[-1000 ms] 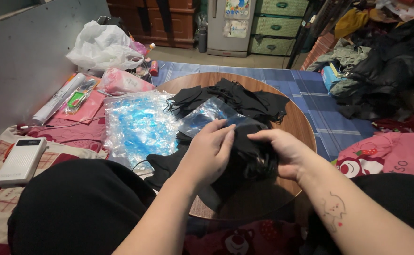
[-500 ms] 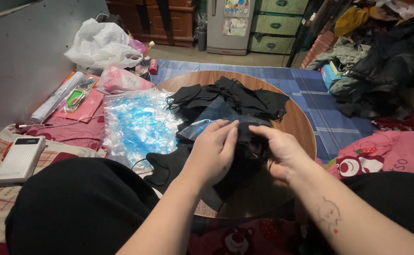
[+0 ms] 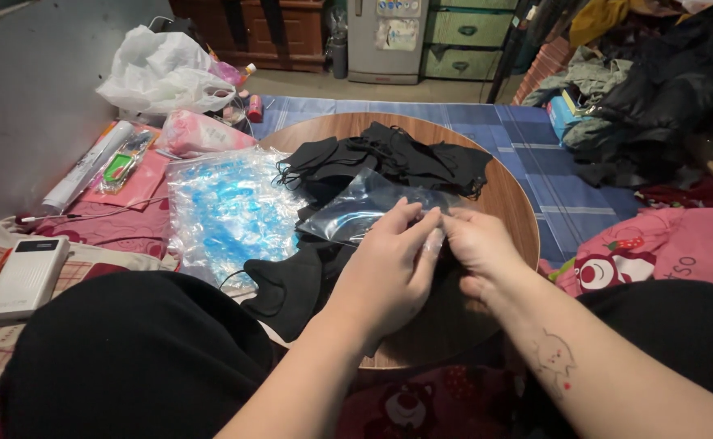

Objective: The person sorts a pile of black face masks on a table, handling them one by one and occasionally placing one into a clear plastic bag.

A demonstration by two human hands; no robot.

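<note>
Left hand: the left hand (image 3: 389, 272) sat at the centre of the frame, fingers narrowed onto the edge of a clear plastic bag (image 3: 368, 207).
Right hand: the right hand (image 3: 478, 248) lay just right of the left one, touching it, fingertips pinched at the same bag edge; what it gripped was partly hidden, probably the bag's mouth.
Clear plastic bag: it lay above the hands in the frame, flat over dark fabric, near the middle of the round wooden table (image 3: 507, 199).
Black masks: a heap of black masks (image 3: 389, 158) covered the upper part of the table; one more black mask (image 3: 287, 284) lay at the lower left of the table, beside the left wrist.
Blue-tinted bags: a stack of blue-tinted plastic bags (image 3: 222, 207) rested left of the table, touching its edge.
Left side of frame: a white power bank (image 3: 27, 276) lay on the patterned bedding at the far left; a white plastic sack (image 3: 161, 73) stood in the upper left.
Upper right: dark clothes (image 3: 665, 89) were piled.
</note>
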